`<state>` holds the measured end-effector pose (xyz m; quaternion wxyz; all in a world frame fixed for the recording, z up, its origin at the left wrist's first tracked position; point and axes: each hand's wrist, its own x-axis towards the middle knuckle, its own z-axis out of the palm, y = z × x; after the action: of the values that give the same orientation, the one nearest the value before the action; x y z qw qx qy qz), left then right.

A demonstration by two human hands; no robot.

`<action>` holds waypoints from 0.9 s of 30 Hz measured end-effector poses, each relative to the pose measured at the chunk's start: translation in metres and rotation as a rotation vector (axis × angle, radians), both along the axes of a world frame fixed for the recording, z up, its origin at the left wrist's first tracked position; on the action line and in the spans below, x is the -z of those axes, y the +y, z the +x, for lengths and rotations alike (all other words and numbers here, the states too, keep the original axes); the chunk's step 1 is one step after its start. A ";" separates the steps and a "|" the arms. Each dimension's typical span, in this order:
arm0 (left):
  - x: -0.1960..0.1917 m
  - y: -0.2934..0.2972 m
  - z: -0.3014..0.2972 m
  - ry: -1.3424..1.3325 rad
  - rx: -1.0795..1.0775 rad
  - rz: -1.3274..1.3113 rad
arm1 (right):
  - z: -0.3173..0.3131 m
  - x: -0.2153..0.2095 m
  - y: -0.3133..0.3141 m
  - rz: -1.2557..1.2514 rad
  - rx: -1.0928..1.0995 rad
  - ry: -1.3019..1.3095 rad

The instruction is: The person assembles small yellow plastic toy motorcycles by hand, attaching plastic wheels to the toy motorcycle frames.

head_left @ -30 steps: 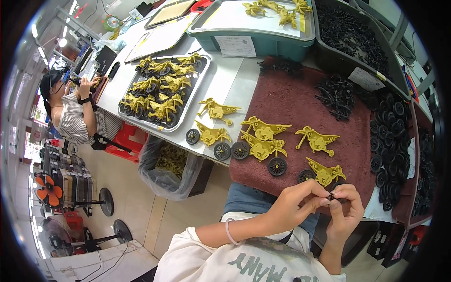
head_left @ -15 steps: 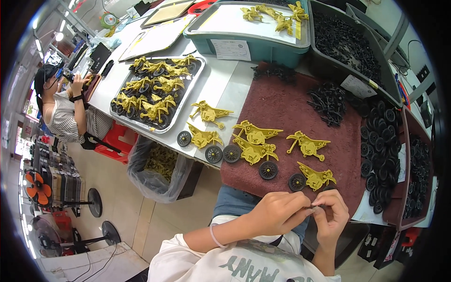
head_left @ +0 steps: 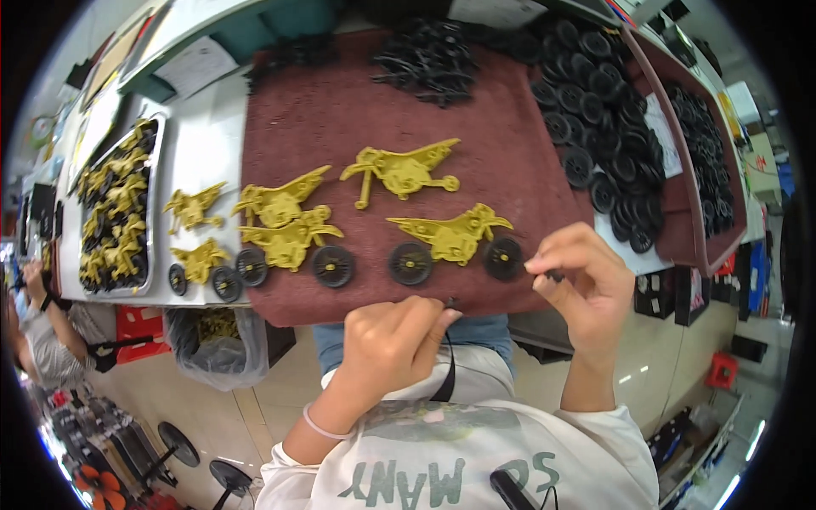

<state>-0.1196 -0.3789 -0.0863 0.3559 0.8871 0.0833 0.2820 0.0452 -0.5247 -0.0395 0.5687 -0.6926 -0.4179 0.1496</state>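
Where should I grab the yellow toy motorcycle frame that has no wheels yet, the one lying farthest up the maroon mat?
Probably take the wheelless frame by its thick middle body, coming from straight above. It lies flat on its side on the maroon mat, clear of the other frames, so a pinch across the body fits. The front fork and tail fin look thin and would likely twist.

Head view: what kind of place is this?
Likely a toy assembly workbench in a factory: yellow plastic motorbike bodies on a maroon felt mat, heaps of loose black plastic wheels, a metal tray of finished bikes.
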 end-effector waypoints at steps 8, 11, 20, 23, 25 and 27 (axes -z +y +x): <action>0.005 -0.015 0.028 0.096 -0.151 0.265 | 0.010 0.010 -0.017 0.005 0.044 0.021; 0.003 -0.017 0.029 0.158 -0.184 0.307 | 0.017 0.008 -0.020 -0.012 0.036 0.022; -0.003 -0.032 0.035 0.312 -0.296 0.385 | 0.040 0.010 -0.010 0.012 0.024 -0.077; -0.005 -0.034 0.038 0.354 -0.299 0.410 | 0.045 0.005 0.005 -0.073 -0.024 -0.046; -0.009 -0.034 0.039 0.367 -0.285 0.398 | 0.054 0.006 0.017 -0.066 -0.060 -0.094; -0.012 -0.034 0.041 0.389 -0.288 0.386 | 0.059 -0.003 0.034 -0.222 -0.196 -0.144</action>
<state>-0.0787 -0.4129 -0.0748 0.1146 0.9547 0.2195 0.1648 0.1043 -0.4904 -0.0361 0.4399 -0.7159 -0.5039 0.1999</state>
